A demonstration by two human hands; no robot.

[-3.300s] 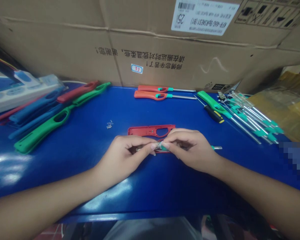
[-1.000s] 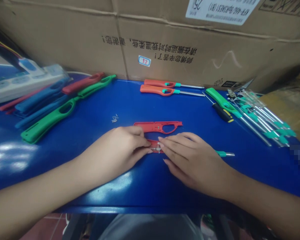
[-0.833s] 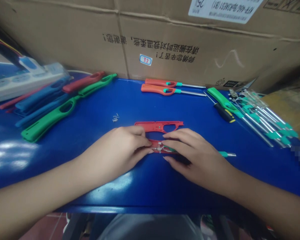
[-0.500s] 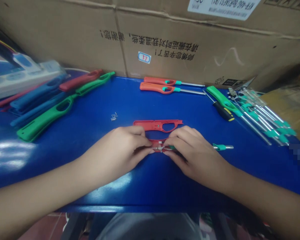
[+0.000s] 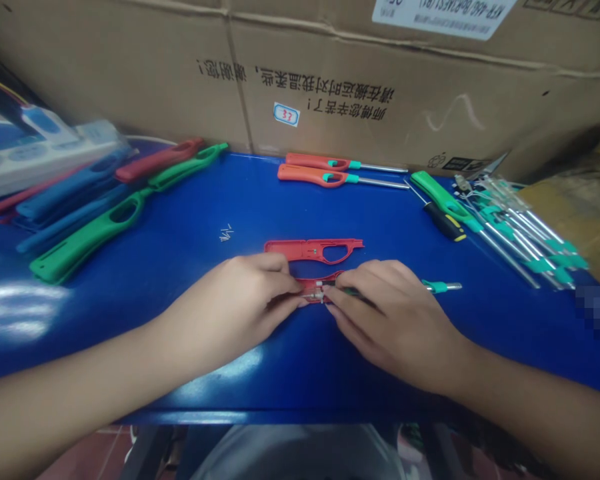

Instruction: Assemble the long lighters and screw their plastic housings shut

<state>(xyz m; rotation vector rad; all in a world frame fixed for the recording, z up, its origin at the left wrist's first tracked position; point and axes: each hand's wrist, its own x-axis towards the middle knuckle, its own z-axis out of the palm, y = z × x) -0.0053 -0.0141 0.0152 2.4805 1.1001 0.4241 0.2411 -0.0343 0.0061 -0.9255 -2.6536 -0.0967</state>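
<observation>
Between my two hands lies a red lighter shell half (image 5: 325,277), partly covered by my fingers, with small white and metal parts inside it. My left hand (image 5: 253,293) pinches its left end, thumb below and fingers above. My right hand (image 5: 387,313) is closed over the right part, its fingertips at the inner parts near the middle. From behind my right hand a metal lighter tube with a green collar (image 5: 443,287) sticks out to the right. Just beyond my hands a second red shell half (image 5: 300,251) lies flat, its inside facing up.
Small screws (image 5: 227,233) lie left of the shells. Two orange lighters (image 5: 307,175) rest by the cardboard box (image 5: 170,93). At right are a screwdriver (image 5: 444,221), a green lighter half (image 5: 433,190) and several metal tubes (image 5: 530,233). Green shells (image 5: 87,240) and a power strip (image 5: 45,160) are at left.
My right hand has shifted slightly, its fingers moving left onto the inner parts, and the tube end has moved a little up. My left hand keeps its pinch on the shell.
</observation>
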